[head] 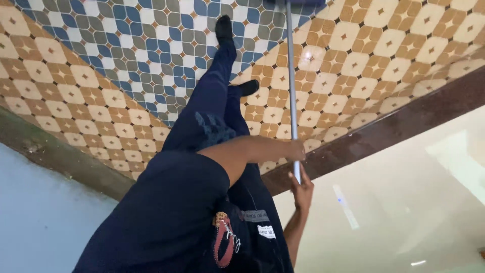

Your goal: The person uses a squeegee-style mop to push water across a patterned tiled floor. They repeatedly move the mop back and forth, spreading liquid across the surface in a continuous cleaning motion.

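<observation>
Now I am gripping the grey mop pole (291, 76) with both fists closed, left hand (295, 150) above right hand (302, 189), its blue head (298, 2) reaching across the patterned tiled floor (379, 60), so next I judge a steady pull

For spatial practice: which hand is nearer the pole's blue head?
Left. The left hand grips the pole closer to the blue head; the right hand holds the near end.
</observation>
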